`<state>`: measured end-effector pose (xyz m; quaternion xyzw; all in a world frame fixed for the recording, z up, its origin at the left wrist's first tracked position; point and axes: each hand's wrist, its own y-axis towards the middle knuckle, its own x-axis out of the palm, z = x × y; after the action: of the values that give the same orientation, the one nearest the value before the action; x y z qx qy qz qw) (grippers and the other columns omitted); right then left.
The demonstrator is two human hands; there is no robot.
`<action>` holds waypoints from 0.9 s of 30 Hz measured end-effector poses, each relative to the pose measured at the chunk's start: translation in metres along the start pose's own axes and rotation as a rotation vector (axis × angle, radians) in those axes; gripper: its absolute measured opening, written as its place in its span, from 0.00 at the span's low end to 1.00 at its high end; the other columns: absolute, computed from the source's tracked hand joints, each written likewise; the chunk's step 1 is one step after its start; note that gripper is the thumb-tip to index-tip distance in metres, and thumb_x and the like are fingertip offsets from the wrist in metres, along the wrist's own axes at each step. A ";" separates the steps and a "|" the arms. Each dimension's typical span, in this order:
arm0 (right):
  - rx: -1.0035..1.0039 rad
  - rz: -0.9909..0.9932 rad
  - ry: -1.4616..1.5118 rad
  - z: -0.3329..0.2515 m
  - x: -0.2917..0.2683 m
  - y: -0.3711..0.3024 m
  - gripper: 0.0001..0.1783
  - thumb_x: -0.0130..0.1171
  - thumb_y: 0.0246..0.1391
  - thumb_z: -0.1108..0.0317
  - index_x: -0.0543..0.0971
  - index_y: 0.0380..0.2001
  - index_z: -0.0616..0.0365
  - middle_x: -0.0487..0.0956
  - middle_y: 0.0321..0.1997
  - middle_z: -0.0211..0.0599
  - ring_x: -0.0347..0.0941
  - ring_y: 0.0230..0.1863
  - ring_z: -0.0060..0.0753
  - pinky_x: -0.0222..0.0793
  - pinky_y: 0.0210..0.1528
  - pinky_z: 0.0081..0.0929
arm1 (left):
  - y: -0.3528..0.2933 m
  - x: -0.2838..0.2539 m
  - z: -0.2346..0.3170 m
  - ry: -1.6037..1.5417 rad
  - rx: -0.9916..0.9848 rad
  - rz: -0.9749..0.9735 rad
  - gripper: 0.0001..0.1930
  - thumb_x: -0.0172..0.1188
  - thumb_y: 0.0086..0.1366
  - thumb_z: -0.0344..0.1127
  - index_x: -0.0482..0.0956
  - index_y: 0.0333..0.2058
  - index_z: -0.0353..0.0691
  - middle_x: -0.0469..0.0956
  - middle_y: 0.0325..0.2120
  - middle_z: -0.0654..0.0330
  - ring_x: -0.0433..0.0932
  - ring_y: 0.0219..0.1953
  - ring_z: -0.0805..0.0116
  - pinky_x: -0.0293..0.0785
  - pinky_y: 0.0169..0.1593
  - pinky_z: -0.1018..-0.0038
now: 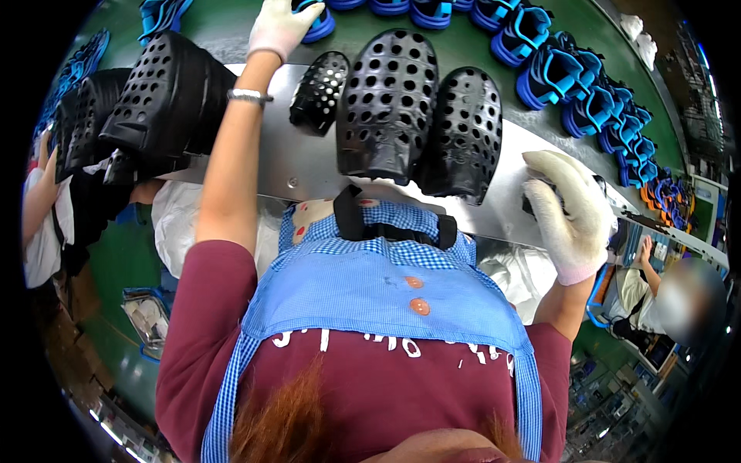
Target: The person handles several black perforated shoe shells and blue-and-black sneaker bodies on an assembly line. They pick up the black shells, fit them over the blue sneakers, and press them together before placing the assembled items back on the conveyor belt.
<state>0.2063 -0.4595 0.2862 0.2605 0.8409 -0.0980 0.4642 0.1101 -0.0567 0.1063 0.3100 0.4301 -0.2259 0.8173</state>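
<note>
Left glove: here's our white-gloved left hand [279, 35] at a blue-and-black fabric shoe [318, 32] on the green table [463, 48]; fingers partly out of view, grip we can't tell;
Right glove: our white-gloved right hand [575, 220] has fingers curled, a gap between;
Shells: three perforated black plastic shells [388, 96] sit between us.

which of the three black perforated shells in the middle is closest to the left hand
The leftmost shell, pictured just below the gloved left hand; it looks smallest, while the other two shells are farther right.
</note>
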 end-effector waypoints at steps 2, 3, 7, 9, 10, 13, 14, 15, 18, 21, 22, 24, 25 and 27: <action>0.046 0.033 0.022 0.003 -0.001 -0.004 0.12 0.58 0.51 0.76 0.81 0.40 0.65 0.81 0.41 0.42 0.78 0.42 0.35 0.71 0.49 0.27 | -0.025 -0.005 -0.001 -0.055 0.039 0.265 0.28 0.64 0.59 0.52 0.78 0.49 0.34 0.80 0.39 0.43 0.79 0.43 0.45 0.73 0.51 0.61; -0.005 0.084 0.014 0.007 0.001 -0.003 0.12 0.61 0.49 0.75 0.82 0.39 0.62 0.82 0.40 0.44 0.79 0.40 0.38 0.72 0.45 0.28 | -0.041 -0.005 -0.004 -0.104 -0.066 0.268 0.27 0.63 0.60 0.53 0.79 0.46 0.33 0.80 0.40 0.43 0.78 0.45 0.46 0.73 0.50 0.61; -0.033 0.089 0.021 0.008 0.008 0.008 0.11 0.61 0.49 0.75 0.82 0.39 0.61 0.81 0.37 0.42 0.79 0.40 0.38 0.72 0.45 0.27 | -0.079 0.008 0.008 -0.089 -0.126 -0.334 0.39 0.64 0.51 0.66 0.79 0.44 0.30 0.77 0.44 0.44 0.76 0.49 0.50 0.73 0.51 0.62; -0.058 0.118 0.030 0.004 0.017 0.017 0.11 0.62 0.50 0.74 0.82 0.39 0.61 0.81 0.37 0.42 0.79 0.40 0.38 0.72 0.45 0.27 | -0.089 0.004 0.028 0.246 -0.053 -0.382 0.42 0.63 0.48 0.70 0.79 0.47 0.33 0.76 0.46 0.43 0.77 0.49 0.49 0.74 0.54 0.63; -0.093 0.088 0.022 0.000 0.019 0.021 0.10 0.57 0.56 0.76 0.81 0.41 0.65 0.81 0.40 0.40 0.77 0.41 0.30 0.71 0.46 0.23 | -0.088 0.005 0.029 0.230 -0.097 -0.438 0.43 0.64 0.47 0.70 0.78 0.47 0.33 0.76 0.45 0.43 0.77 0.49 0.50 0.74 0.53 0.63; -0.191 0.100 -0.091 -0.005 0.019 0.034 0.09 0.58 0.56 0.76 0.81 0.41 0.64 0.81 0.40 0.40 0.78 0.41 0.29 0.71 0.45 0.22 | -0.086 0.011 0.015 0.108 -0.148 -0.470 0.42 0.69 0.44 0.64 0.77 0.46 0.31 0.76 0.43 0.43 0.78 0.47 0.50 0.75 0.52 0.64; -0.203 0.120 -0.065 -0.005 0.019 0.037 0.10 0.63 0.52 0.72 0.82 0.39 0.60 0.82 0.39 0.40 0.79 0.40 0.37 0.72 0.45 0.26 | -0.089 0.011 0.008 0.039 -0.162 -0.458 0.40 0.70 0.44 0.62 0.77 0.45 0.30 0.77 0.43 0.42 0.78 0.46 0.50 0.75 0.51 0.65; -0.210 0.125 -0.079 -0.006 0.019 0.039 0.10 0.63 0.52 0.72 0.82 0.39 0.60 0.82 0.39 0.40 0.79 0.40 0.36 0.72 0.44 0.25 | -0.087 0.006 0.007 -0.031 -0.165 -0.446 0.39 0.71 0.44 0.60 0.77 0.44 0.29 0.77 0.43 0.42 0.78 0.46 0.50 0.76 0.51 0.65; -0.239 0.158 -0.080 -0.014 0.017 0.050 0.09 0.63 0.53 0.72 0.82 0.38 0.60 0.82 0.38 0.40 0.79 0.38 0.34 0.72 0.43 0.23 | -0.096 -0.020 0.005 -0.604 -0.388 -0.291 0.27 0.70 0.51 0.48 0.76 0.39 0.28 0.80 0.33 0.52 0.80 0.36 0.66 0.76 0.43 0.73; -0.166 0.088 0.085 -0.033 0.020 0.066 0.08 0.62 0.54 0.71 0.82 0.38 0.59 0.82 0.36 0.39 0.79 0.34 0.34 0.73 0.38 0.23 | -0.096 -0.052 0.000 -1.037 -0.448 -0.041 0.15 0.63 0.61 0.39 0.76 0.39 0.31 0.78 0.29 0.63 0.77 0.31 0.77 0.74 0.36 0.78; -0.278 0.084 0.031 -0.043 0.021 0.074 0.08 0.62 0.55 0.71 0.82 0.38 0.58 0.82 0.35 0.39 0.79 0.33 0.35 0.73 0.38 0.24 | -0.092 -0.064 0.006 -1.239 -0.432 0.038 0.13 0.62 0.63 0.38 0.76 0.39 0.33 0.78 0.30 0.64 0.76 0.32 0.78 0.74 0.36 0.78; -0.436 0.050 0.014 -0.059 0.031 0.096 0.07 0.61 0.55 0.69 0.83 0.38 0.56 0.82 0.34 0.39 0.79 0.33 0.37 0.73 0.36 0.26 | -0.085 -0.088 0.023 -1.586 -0.350 0.152 0.10 0.60 0.65 0.35 0.77 0.40 0.36 0.77 0.32 0.65 0.76 0.33 0.78 0.73 0.39 0.79; -0.552 0.050 -0.033 -0.064 0.039 0.109 0.11 0.61 0.56 0.64 0.81 0.40 0.56 0.81 0.33 0.40 0.78 0.33 0.41 0.73 0.36 0.30 | -0.081 -0.098 0.036 -1.684 -0.279 0.196 0.10 0.59 0.66 0.35 0.76 0.41 0.36 0.78 0.33 0.65 0.76 0.35 0.77 0.74 0.41 0.79; -0.522 -0.072 -0.141 -0.087 0.051 0.129 0.19 0.61 0.55 0.54 0.78 0.43 0.57 0.79 0.31 0.43 0.78 0.33 0.45 0.73 0.35 0.35 | -0.072 -0.109 0.050 -1.743 -0.172 0.171 0.10 0.53 0.69 0.35 0.75 0.44 0.36 0.78 0.39 0.61 0.78 0.42 0.74 0.74 0.49 0.75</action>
<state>0.1891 -0.2976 0.3010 0.0945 0.8122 0.0876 0.5690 0.0345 -0.1314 0.1970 -0.0041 -0.3558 -0.2871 0.8894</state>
